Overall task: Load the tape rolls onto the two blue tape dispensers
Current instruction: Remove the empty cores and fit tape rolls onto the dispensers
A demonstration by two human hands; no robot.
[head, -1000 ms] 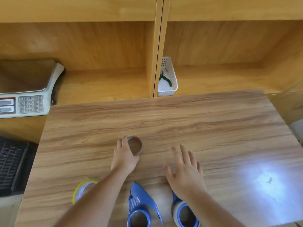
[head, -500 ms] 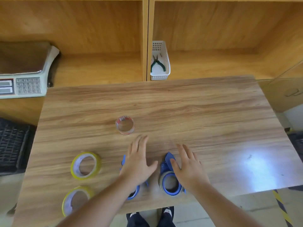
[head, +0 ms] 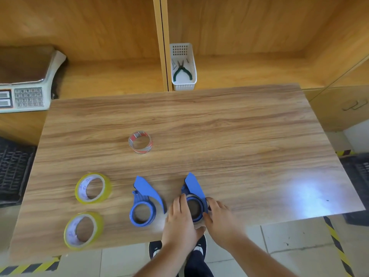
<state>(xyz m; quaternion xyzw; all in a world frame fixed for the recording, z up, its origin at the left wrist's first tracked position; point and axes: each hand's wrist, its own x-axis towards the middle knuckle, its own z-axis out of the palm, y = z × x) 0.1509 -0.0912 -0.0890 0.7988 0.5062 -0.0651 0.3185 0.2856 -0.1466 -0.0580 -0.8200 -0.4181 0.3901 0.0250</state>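
Two blue tape dispensers lie near the table's front edge. The left dispenser (head: 144,204) has an empty ring. The right dispenser (head: 194,192) carries a thin grey roll around its ring. My left hand (head: 179,218) grips that ring from the left and my right hand (head: 218,218) from the right. Two yellow tape rolls lie flat at the front left, one (head: 92,188) behind the other (head: 83,230). A spent roll core with red print (head: 140,141) stands alone near the middle of the table (head: 239,136).
Behind the table runs a wooden shelf unit with a white basket (head: 183,66) holding green-handled pliers and a weighing scale (head: 26,80) at the left. Black crates sit on the floor at both sides. My shoes show below the table's front edge.
My left hand let go of the red-printed core and came back to the front. Both hands have closed on the right dispenser's ring. The camera has tilted down, showing the yellow rolls.
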